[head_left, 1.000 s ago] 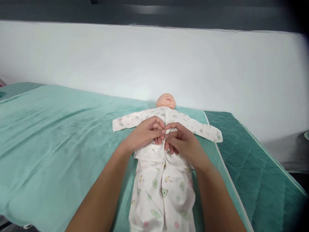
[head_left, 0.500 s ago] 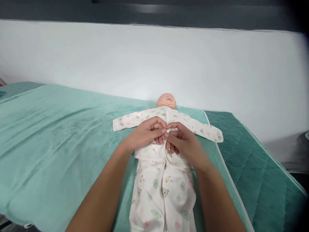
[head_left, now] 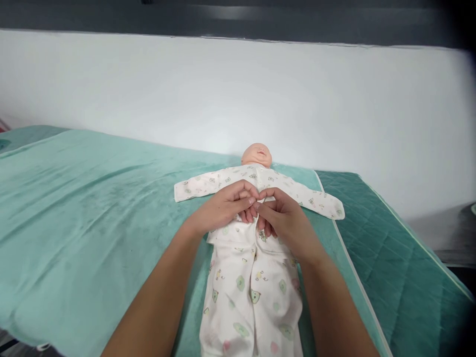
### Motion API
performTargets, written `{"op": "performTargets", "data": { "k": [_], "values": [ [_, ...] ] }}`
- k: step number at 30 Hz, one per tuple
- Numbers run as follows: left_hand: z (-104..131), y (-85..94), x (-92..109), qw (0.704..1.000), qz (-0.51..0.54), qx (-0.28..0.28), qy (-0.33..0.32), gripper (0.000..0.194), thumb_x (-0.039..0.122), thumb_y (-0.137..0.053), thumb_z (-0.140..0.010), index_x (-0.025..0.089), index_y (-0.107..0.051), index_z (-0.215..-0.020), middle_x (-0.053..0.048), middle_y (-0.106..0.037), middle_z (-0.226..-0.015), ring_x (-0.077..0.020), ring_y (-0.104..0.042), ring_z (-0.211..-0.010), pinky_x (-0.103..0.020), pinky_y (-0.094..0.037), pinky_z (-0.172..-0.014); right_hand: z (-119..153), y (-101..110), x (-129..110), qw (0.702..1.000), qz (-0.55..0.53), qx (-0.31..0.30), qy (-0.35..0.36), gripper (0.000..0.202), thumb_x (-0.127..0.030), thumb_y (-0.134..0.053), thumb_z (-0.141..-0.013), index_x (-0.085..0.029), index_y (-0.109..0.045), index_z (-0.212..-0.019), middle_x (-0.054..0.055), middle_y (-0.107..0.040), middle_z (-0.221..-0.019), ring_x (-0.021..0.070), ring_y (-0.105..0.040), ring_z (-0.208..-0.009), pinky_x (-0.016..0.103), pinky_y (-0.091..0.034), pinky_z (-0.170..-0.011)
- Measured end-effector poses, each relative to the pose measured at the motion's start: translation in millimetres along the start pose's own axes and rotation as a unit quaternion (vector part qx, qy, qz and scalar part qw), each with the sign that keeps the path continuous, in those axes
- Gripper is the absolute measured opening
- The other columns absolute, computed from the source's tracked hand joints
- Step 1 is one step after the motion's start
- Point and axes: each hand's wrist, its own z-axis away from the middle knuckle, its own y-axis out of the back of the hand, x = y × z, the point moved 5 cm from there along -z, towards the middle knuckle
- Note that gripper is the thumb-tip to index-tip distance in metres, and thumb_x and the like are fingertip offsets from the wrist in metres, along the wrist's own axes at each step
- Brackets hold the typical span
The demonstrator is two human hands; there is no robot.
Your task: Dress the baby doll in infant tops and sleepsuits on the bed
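A baby doll (head_left: 256,155) lies on its back with its head toward the wall. It wears a white printed top (head_left: 201,185) with both sleeves spread out, and matching trousers (head_left: 241,297). Over the middle of the top, my left hand (head_left: 232,202) and my right hand (head_left: 280,213) meet, fingertips touching. Each hand pinches the cloth at the front opening between thumb and forefinger. Any fastener there is hidden by my fingers.
Under the doll spreads a light green blanket (head_left: 92,213), wrinkled on the left. A darker green quilted mattress (head_left: 394,238) shows on the right. Behind stands a white wall (head_left: 223,94), with a dark band (head_left: 297,22) above it.
Hardly anything differs. My fingertips have shifted very slightly at the front of the top, and both hands stay together there.
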Motion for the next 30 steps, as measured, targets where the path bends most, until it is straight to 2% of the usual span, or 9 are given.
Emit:
{"op": "performTargets", "data": {
  "k": [6, 13, 16, 19, 21, 23, 26, 28, 30],
  "values": [
    [-0.7, -1.2, -0.5, 1.0, -0.001, -0.001, -0.001, 0.014, 0.032, -0.055, -0.092, 0.02, -0.056, -0.098, 0.001, -0.059, -0.075, -0.0112, -0.057, -0.069, -0.025, -0.048, -0.067, -0.7, 0.3, 1.0, 0.999, 0.015, 0.033, -0.002, 0.015, -0.031, -0.058, -0.082, -0.024, -0.054, -0.095, -0.006, -0.061, -0.052, 0.0097, -0.048, -0.041, 0.02, -0.039, -0.042],
    [-1.4, 0.7, -0.9, 1.0, 0.006, 0.024, 0.0, 0.014, 0.031, -0.059, -0.089, 0.019, -0.057, -0.095, 0.001, -0.06, -0.072, -0.011, -0.058, -0.066, -0.024, -0.049, -0.065, 0.0, 0.6, -0.5, 0.999, 0.011, 0.041, 0.001, 0.015, -0.032, -0.058, -0.082, -0.023, -0.057, -0.094, -0.005, -0.061, -0.053, 0.0101, -0.049, -0.043, 0.021, -0.04, -0.043],
    [-3.8, 5.9, 0.1, 0.996, 0.034, 0.078, -0.027, 0.015, 0.032, -0.058, -0.089, 0.019, -0.055, -0.095, 0.0, -0.062, -0.072, -0.0116, -0.059, -0.062, -0.026, -0.051, -0.061, 0.6, 0.6, -2.3, 0.999, 0.002, 0.034, 0.008, 0.016, -0.036, -0.058, -0.086, -0.023, -0.057, -0.095, -0.005, -0.061, -0.053, 0.0098, -0.048, -0.041, 0.021, -0.037, -0.042],
    [-4.5, 16.7, 1.8, 0.98, 0.053, 0.174, -0.079, 0.014, 0.031, -0.058, -0.088, 0.02, -0.055, -0.095, 0.001, -0.062, -0.072, -0.0112, -0.058, -0.059, -0.026, -0.051, -0.057, 2.2, 1.8, -5.2, 0.998, -0.009, 0.052, 0.034, 0.014, -0.035, -0.058, -0.087, -0.024, -0.057, -0.095, -0.005, -0.059, -0.053, 0.0096, -0.047, -0.041, 0.021, -0.035, -0.042],
    [-2.4, 27.6, 1.2, 0.961, 0.04, 0.251, -0.107, 0.013, 0.03, -0.057, -0.086, 0.02, -0.056, -0.094, 0.0, -0.062, -0.074, -0.0122, -0.06, -0.065, -0.026, -0.052, -0.061, 5.1, 9.3, -9.9, 0.988, -0.02, 0.129, 0.088, 0.012, -0.034, -0.056, -0.088, -0.024, -0.056, -0.095, -0.005, -0.059, -0.056, 0.01, -0.049, -0.044, 0.022, -0.039, -0.046],
    [1.8, 42.2, -2.6, 0.934, -0.018, 0.338, -0.114, 0.012, 0.028, -0.054, -0.086, 0.021, -0.058, -0.095, -0.002, -0.066, -0.084, -0.0157, -0.064, -0.08, -0.029, -0.054, -0.071, 10.1, 22.4, -14.5, 0.959, -0.014, 0.236, 0.155, 0.013, -0.034, -0.055, -0.09, -0.025, -0.055, -0.098, -0.002, -0.063, -0.067, 0.0123, -0.057, -0.057, 0.024, -0.046, -0.056],
    [7.8, 64.6, -11.5, 0.859, -0.231, 0.448, -0.089, 0.025, 0.018, -0.047, -0.085, 0.023, -0.061, -0.105, -0.007, -0.068, -0.111, -0.0231, -0.061, -0.109, -0.04, -0.051, -0.092, 11.6, 43.2, -12.6, 0.918, 0.062, 0.329, 0.214, 0.023, -0.034, -0.054, -0.09, -0.025, -0.056, -0.111, 0.006, -0.068, -0.105, 0.0187, -0.063, -0.098, 0.033, -0.051, -0.081],
    [4.7, 73.0, -20.2, 0.8, -0.4, 0.443, -0.061, 0.044, 0.007, -0.043, -0.08, 0.021, -0.061, -0.117, -0.009, -0.062, -0.127, -0.0273, -0.051, -0.127, -0.045, -0.041, -0.107, 5.1, 57.8, -3.0, 0.9, 0.148, 0.35, 0.213, 0.033, -0.035, -0.053, -0.09, -0.026, -0.056, -0.122, 0.008, -0.061, -0.128, 0.0225, -0.056, -0.119, 0.041, -0.047, -0.097],
    [-2.6, 77.9, -34.4, 0.767, -0.513, 0.385, -0.01, 0.059, 0.002, -0.043, -0.074, 0.02, -0.057, -0.128, -0.011, -0.055, -0.14, -0.0297, -0.039, -0.138, -0.05, -0.031, -0.114, -5.5, 71.6, 11.9, 0.883, 0.236, 0.359, 0.19, 0.043, -0.038, -0.051, -0.09, -0.024, -0.054, -0.131, 0.01, -0.055, -0.138, 0.0264, -0.047, -0.131, 0.049, -0.038, -0.107]
  ]
}}
